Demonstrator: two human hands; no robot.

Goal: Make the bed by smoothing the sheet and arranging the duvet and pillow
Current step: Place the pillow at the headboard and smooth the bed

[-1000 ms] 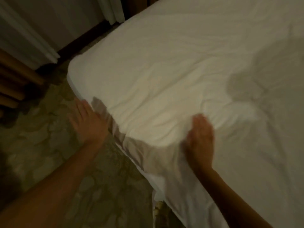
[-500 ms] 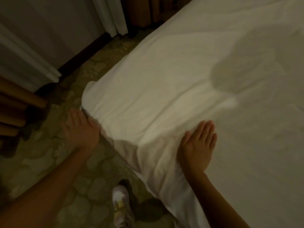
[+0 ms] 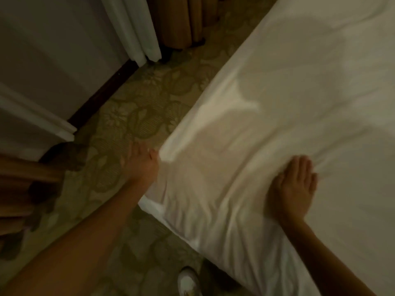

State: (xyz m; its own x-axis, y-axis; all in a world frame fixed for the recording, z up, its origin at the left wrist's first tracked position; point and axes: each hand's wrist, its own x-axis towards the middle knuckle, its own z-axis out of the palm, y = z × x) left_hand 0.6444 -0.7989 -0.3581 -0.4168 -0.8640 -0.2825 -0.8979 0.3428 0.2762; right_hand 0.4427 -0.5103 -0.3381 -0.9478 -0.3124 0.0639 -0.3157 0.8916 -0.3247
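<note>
**Both hands on the sheet at the bed corner**

The white sheet [image 3: 277, 99] covers the bed and fills the view from 12 round to 5 o'clock. Its corner juts toward the centre, and its side drops down along the bed edge toward 6 o'clock.

The right hand [image 3: 292, 186], at 4 o'clock, lies palm down on top of the sheet. Its fingers are straight and close together, pointing to 12, and it grips nothing. Creases fan out from its fingertips toward 2 o'clock, and more folds run beside the wrist toward 7.

The left hand [image 3: 141, 165], just off centre at 8 o'clock, meets the sheet's corner from the floor side. Its fingers look stretched out toward 12 and are blurred. The thumb side touches the cloth, and no pinch or curl around the fabric shows. Its bare forearm runs down to 7 o'clock.

A patterned carpet [image 3: 149, 99] lies beside the bed. A pale shoe [image 3: 189, 283] stands on it at 6 o'clock. White curtains [image 3: 136, 33] and brown drapes [image 3: 181, 20] hang at 11 to 12 o'clock. Wooden bars [image 3: 23, 189] show at 9 o'clock.
</note>
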